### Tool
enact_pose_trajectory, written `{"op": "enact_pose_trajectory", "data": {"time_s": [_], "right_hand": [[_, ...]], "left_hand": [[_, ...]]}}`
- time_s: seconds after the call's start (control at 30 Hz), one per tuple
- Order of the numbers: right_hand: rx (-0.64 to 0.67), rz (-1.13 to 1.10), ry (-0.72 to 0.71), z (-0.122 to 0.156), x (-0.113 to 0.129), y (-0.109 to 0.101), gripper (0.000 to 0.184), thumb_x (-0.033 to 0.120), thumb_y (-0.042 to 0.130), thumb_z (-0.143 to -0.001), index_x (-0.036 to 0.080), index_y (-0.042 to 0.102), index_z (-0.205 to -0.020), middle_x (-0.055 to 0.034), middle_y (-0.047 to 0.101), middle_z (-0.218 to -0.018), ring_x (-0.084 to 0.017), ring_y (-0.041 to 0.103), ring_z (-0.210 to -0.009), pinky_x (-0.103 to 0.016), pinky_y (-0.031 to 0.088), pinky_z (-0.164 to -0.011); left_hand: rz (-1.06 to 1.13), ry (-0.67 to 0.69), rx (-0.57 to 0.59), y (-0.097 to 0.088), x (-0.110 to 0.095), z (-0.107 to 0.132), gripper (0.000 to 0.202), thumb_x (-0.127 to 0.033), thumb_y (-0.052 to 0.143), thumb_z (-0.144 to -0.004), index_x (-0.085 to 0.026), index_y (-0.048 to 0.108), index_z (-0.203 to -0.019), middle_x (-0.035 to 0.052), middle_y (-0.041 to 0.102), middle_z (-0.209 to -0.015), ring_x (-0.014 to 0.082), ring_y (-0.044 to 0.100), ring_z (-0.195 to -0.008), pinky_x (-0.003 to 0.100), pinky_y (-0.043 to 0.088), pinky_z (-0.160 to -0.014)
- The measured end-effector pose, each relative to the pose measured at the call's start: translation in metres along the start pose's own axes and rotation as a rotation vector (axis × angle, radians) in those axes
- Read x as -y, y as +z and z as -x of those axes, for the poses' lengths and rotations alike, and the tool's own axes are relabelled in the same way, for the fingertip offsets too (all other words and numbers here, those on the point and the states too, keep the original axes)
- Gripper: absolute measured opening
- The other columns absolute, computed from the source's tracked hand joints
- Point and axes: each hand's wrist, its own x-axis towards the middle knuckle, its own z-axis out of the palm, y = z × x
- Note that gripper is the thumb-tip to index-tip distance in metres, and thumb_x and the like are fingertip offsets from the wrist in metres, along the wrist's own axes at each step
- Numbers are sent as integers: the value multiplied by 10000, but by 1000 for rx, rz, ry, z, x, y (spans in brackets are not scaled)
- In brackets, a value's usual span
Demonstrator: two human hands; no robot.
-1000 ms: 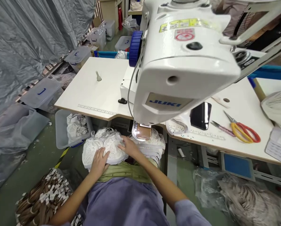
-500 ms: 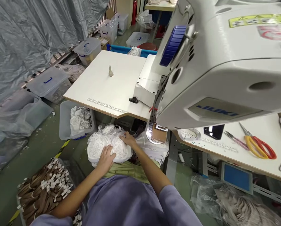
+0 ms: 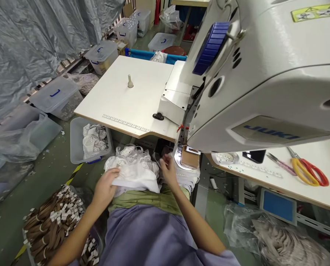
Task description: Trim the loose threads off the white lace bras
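A pile of white lace bras (image 3: 134,157) rests on my lap at the table's front edge. The top bra now shows a smooth white face toward me. At its left side my left hand (image 3: 105,184) pinches the edge of the cloth. My right hand (image 3: 169,171) is at the pile's right end, its fingers curled beside a thin strap; what they hold is hard to make out. Just right of that hand is the sewing machine's needle area with a brown block (image 3: 189,158), above more stacked white fabric (image 3: 188,178).
The white JUKI sewing machine (image 3: 264,99) overhangs the right side. Scissors (image 3: 310,171), tweezers (image 3: 281,162) and a phone (image 3: 254,156) lie on the right tabletop. A bin (image 3: 76,142) of white bras and a box of brown straps (image 3: 43,225) stand at left.
The top bra has gone from lace cups upward to its smooth side showing. My left hand has moved left to its edge; my right hand has shifted right, off the cup.
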Motion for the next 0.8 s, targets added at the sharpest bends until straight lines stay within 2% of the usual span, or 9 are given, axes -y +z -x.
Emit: {"op": "enact_pose_trajectory", "data": {"time_s": [0.13, 0.2, 0.3, 0.37, 0.43, 0.5, 0.6, 0.7, 0.8], "right_hand": [[83, 3, -54, 82, 0, -10, 376, 508, 605, -932, 238, 552, -676, 31, 530, -609, -154, 489, -604, -277, 464, -639], [247, -3, -50, 109, -5, -3, 394, 509, 708, -858, 232, 567, -616, 26, 533, -566, -151, 490, -551, -283, 461, -590], [521, -34, -28, 116, -14, 30, 353, 448, 867, -710, 225, 738, -950, -61, 738, -976, -242, 691, -904, -359, 551, -830], [629, -103, 54, 102, -17, 62, 708, 467, 896, -675, 257, 636, -1299, -106, 580, -1437, -294, 543, -1337, -442, 414, -1131], [670, -187, 164, 81, -17, 94, 910, 537, 902, -642, 267, 524, -1424, -113, 369, -1619, -293, 324, -1514, -477, 231, -1247], [682, -253, 231, 61, -14, 117, 909, 613, 884, -620, 268, 545, -1390, -112, 410, -1597, -287, 337, -1508, -492, 260, -1234], [696, -316, 257, 44, -7, 129, 743, 674, 831, -637, 240, 653, -1214, -107, 677, -1312, -292, 600, -1275, -472, 500, -1045], [624, -354, 269, 42, 1, 114, 591, 628, 838, -639, 191, 703, -1013, -81, 766, -957, -281, 724, -934, -392, 586, -794], [452, -387, 230, 44, 11, 75, 511, 606, 802, -695, 198, 691, -982, -45, 756, -862, -235, 711, -795, -337, 565, -729]], "left_hand": [[619, -433, -594, -77, -49, -13, 212, -196, 596, -933, -178, 728, -1098, 56, 737, -1184, 265, 584, -1289, 388, 391, -1192], [937, -537, -751, -102, -77, -21, 288, -293, 528, -1018, -207, 674, -1250, 33, 726, -1258, 232, 554, -1345, 378, 402, -1190], [1313, -490, -686, -118, -118, -28, 423, -333, 352, -1085, -291, 501, -1479, -5, 673, -1381, 177, 508, -1404, 378, 362, -1217], [1471, -384, -563, -118, -141, -26, 476, -326, 264, -1100, -338, 367, -1565, -29, 620, -1446, 161, 470, -1431, 405, 324, -1229], [1541, -293, -454, -115, -156, -20, 495, -326, 227, -1105, -372, 268, -1596, -49, 547, -1511, 148, 428, -1452, 418, 320, -1221], [1562, -259, -394, -111, -162, -14, 509, -364, 282, -1103, -370, 212, -1607, -58, 476, -1562, 125, 371, -1477, 360, 328, -1208], [1546, -295, -393, -107, -155, -10, 565, -404, 361, -1088, -318, 188, -1619, -43, 429, -1594, 110, 289, -1507, 297, 300, -1207], [1487, -334, -504, -104, -136, -15, 541, -370, 400, -1076, -285, 289, -1598, -19, 450, -1590, 137, 290, -1515, 325, 264, -1229], [1392, -318, -735, -104, -101, -26, 479, -305, 454, -1037, -226, 460, -1510, 31, 533, -1535, 195, 384, -1481, 366, 281, -1232]]}}
